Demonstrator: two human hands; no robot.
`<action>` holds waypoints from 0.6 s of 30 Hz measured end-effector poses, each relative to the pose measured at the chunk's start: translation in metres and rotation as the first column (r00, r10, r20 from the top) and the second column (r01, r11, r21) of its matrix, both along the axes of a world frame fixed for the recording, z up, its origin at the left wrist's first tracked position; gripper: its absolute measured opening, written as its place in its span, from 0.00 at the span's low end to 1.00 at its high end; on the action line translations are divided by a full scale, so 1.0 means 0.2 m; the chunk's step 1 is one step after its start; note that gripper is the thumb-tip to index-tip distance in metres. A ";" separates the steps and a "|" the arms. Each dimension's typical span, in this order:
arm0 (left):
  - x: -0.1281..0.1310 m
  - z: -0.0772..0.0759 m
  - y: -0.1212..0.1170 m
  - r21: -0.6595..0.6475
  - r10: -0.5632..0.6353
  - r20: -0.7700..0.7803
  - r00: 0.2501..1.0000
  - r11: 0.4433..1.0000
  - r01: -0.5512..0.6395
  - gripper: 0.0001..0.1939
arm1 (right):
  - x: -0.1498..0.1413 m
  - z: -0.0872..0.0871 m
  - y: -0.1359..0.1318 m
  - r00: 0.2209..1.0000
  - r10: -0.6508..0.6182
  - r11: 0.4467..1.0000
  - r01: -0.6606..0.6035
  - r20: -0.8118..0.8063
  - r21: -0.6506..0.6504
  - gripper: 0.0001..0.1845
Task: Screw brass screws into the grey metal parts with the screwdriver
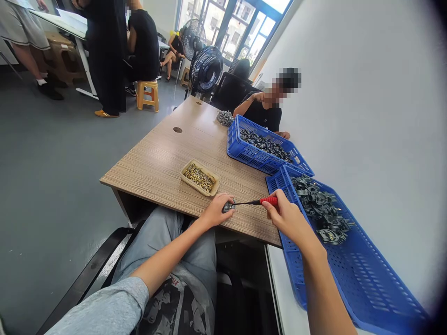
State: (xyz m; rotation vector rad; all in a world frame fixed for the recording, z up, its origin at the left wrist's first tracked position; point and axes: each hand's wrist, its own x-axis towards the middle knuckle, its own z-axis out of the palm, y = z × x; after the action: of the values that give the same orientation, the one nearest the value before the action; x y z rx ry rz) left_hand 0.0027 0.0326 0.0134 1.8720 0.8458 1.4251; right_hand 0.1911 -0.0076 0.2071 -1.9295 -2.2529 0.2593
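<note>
My left hand (217,211) grips a small dark part (227,206), my right hand (287,217) pinches a red-handled screwdriver (268,201), tip right at it

Surface: wood-grain tabletop (146,160), 2 round grommets (178,130)
Mid: beige tray (195,164) w/ brass screws (199,178)
Far: blue crate (240,149) of dark metal parts (263,143), sm. loose heap (225,118) beside it
Right: 2nd blue crate (352,265) on white tabletop (284,288)

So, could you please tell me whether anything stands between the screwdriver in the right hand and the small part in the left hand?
Nothing visible does: the shaft of the red-handled screwdriver, gripped by the right hand, runs unobstructed to the small dark metal part held in the left hand.
</note>
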 end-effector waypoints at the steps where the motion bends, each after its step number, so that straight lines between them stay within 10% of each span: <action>1: 0.00 0.00 0.00 0.003 0.001 -0.001 1.000 1.000 -0.001 0.12 | 0.00 0.00 0.00 0.996 -0.047 0.998 0.044 0.076 0.037 0.14; 4: 0.00 0.00 0.00 0.006 0.004 -0.004 1.000 1.000 -0.004 0.12 | 0.00 0.00 -0.01 0.980 -0.108 0.992 0.097 0.165 0.077 0.18; 9: 0.00 0.00 0.00 0.006 0.004 0.008 1.000 1.000 -0.004 0.13 | 0.00 0.01 -0.02 0.984 0.066 0.994 -0.079 -0.163 -0.074 0.14; 15: 0.00 0.00 0.00 0.012 0.003 0.003 1.000 1.000 -0.003 0.12 | -0.02 0.00 -0.01 0.980 -0.132 0.988 0.118 0.151 0.097 0.18; 18: 0.00 -0.01 0.00 0.010 0.004 0.002 1.000 1.000 -0.004 0.12 | -0.02 0.00 -0.01 0.997 -0.065 0.997 0.063 0.051 0.046 0.17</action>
State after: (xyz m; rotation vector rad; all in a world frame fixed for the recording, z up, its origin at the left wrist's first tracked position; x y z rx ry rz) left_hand 0.0031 0.0333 0.0122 1.8777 0.8435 1.4358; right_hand 0.1879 -0.0099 0.2069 -2.0042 -2.2044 0.1503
